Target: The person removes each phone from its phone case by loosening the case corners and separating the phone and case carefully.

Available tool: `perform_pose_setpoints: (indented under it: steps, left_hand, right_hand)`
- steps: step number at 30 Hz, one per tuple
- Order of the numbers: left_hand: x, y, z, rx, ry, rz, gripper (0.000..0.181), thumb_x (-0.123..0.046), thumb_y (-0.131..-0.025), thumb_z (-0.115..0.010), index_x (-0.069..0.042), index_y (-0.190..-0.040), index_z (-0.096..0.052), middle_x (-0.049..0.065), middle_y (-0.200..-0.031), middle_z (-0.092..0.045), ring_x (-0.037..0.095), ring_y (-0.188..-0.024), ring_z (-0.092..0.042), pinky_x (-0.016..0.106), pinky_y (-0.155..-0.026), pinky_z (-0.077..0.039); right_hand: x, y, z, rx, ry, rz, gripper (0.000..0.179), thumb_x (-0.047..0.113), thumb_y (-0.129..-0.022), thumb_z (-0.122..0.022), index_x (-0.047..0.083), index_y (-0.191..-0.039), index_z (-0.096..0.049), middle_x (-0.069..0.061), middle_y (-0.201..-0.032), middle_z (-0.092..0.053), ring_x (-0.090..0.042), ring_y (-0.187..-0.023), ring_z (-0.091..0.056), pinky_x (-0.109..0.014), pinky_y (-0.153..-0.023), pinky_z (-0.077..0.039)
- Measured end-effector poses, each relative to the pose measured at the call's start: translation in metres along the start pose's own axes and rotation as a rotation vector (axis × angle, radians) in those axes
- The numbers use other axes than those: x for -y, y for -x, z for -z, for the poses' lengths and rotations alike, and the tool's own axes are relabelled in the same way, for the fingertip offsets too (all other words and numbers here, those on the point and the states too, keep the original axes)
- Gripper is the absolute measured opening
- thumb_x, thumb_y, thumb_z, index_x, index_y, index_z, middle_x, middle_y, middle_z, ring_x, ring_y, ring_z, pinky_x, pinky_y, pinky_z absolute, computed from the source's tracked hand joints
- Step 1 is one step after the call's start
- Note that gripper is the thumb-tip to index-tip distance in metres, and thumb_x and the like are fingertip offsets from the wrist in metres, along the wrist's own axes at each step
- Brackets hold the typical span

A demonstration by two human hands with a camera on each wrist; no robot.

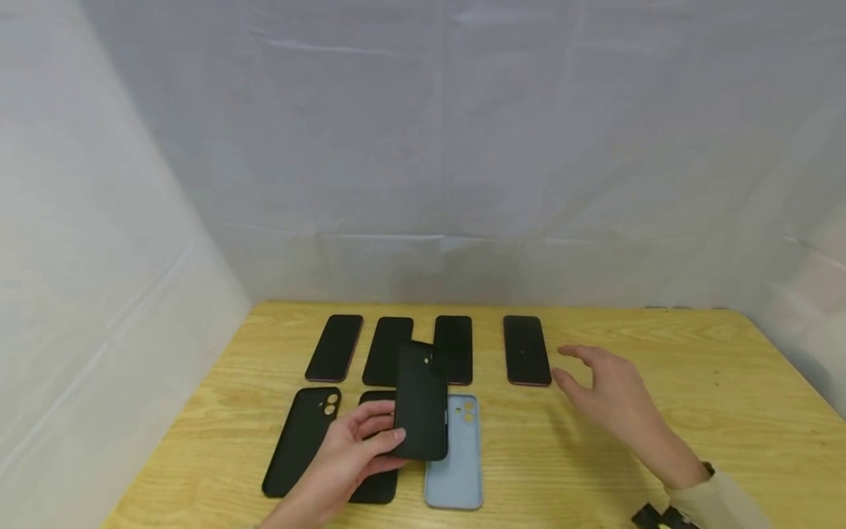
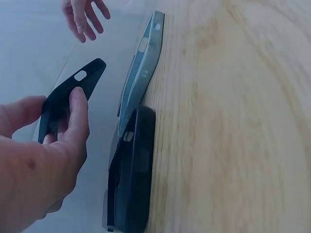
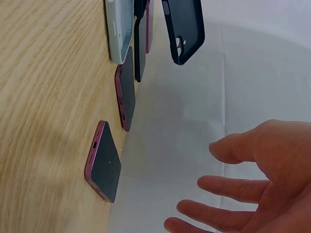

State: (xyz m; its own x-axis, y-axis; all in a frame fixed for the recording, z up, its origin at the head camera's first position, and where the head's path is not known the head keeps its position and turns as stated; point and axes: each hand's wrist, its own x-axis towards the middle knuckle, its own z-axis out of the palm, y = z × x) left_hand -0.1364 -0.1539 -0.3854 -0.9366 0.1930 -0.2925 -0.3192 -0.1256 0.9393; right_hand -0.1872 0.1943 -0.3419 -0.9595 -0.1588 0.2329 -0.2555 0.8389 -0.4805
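My left hand (image 1: pixel 350 450) grips a black phone case (image 1: pixel 421 408) by its lower left edge, thumb on its face, raised above the table. In the left wrist view the case (image 2: pixel 90 81) stands tilted, with an oblong cutout in its end. My right hand (image 1: pixel 615 391), thumb and fingers spread, hovers right of the rightmost phone (image 1: pixel 526 349) and holds nothing. That phone (image 3: pixel 105 162) lies screen up, and its reddish edge shows in the right wrist view. Under the held case are a light blue case (image 1: pixel 456 474) and another black case (image 1: pixel 375 488), both partly covered.
A third black case (image 1: pixel 297 441) lies at the front left, camera cutout upward. Along the back of the wooden table (image 1: pixel 661 353) are more dark phones: one at left (image 1: pixel 335 347), one beside it (image 1: pixel 386 351), one near the middle (image 1: pixel 456 345). White sheeting (image 1: pixel 429 147) encloses the table.
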Motion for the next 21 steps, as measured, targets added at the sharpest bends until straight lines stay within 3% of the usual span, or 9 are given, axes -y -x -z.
perform_pose_setpoints:
  steps: [5,9,21]
  left_hand:
    - [0.003,-0.004,-0.01,0.035,0.003,0.014,0.052,-0.007,-0.097,-0.069,0.004,-0.142,-0.045,0.007,-0.115,-0.068,0.017,-0.098,-0.072,0.037,-0.084,-0.063]
    - [0.004,-0.007,-0.019,0.058,0.002,0.016,0.052,-0.004,-0.096,-0.069,0.005,-0.141,-0.046,0.007,-0.113,-0.069,0.016,-0.097,-0.071,0.037,-0.083,-0.064]
    - [0.008,-0.012,-0.049,0.128,-0.007,0.029,0.05,-0.003,-0.094,-0.07,0.005,-0.139,-0.05,0.015,-0.121,-0.069,0.019,-0.094,-0.073,0.039,-0.081,-0.064]
  right_hand:
    - [-0.002,0.002,0.002,0.008,0.011,-0.016,0.04,0.025,-0.097,-0.069,0.001,-0.129,-0.068,-0.029,-0.129,-0.067,-0.044,-0.103,-0.069,-0.062,-0.087,-0.055]
    - [-0.005,0.004,0.002,0.003,0.013,-0.017,0.04,0.024,-0.097,-0.069,0.0,-0.129,-0.068,-0.03,-0.129,-0.066,-0.051,-0.114,-0.064,-0.064,-0.091,-0.054]
    - [-0.01,0.01,0.002,0.013,0.014,-0.034,0.039,0.024,-0.098,-0.068,0.0,-0.129,-0.068,-0.03,-0.129,-0.066,-0.051,-0.115,-0.063,-0.065,-0.091,-0.053]
